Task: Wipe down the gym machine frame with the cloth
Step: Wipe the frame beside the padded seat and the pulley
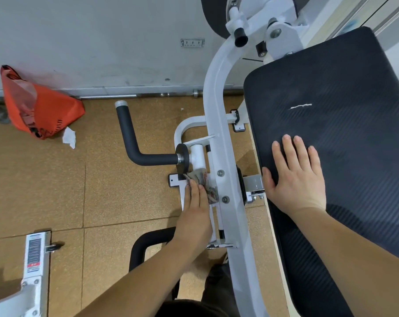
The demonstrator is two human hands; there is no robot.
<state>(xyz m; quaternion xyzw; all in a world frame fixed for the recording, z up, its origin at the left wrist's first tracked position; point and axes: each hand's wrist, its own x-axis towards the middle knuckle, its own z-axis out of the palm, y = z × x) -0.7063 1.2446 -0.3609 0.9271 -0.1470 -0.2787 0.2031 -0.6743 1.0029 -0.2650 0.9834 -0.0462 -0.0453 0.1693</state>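
Your left hand (pixel 195 216) lies low on the machine, fingers straight and close together, pressing the cloth (pixel 205 183) flat against a white bracket of the frame (pixel 217 99). The thumb is hidden, so whether it pinches a fold cannot be told. The cloth is bunched under and just beyond the fingertips, touching the white pivot sleeve where the black handle (pixel 134 145) joins.

Just right of the cloth runs the main frame tube, with two bolts close by. Its long axis leads away from you, then curves right towards the pivot housing at the far end.

Judgement: most of the tube's length lies ahead of the left hand, so the stroke should follow the tube outward. The left hand is the nearer one for it.

Your right hand (pixel 297 177) rests palm down on the black pad (pixel 342 88), near its left edge, fingers spread and straight, holding nothing. It appears to serve as a brace.

Risk noted: the cloth may snag on the bolts or the handle's collar.

Farther off, an orange bag (pixel 43 106) sits on the floor against the wall.
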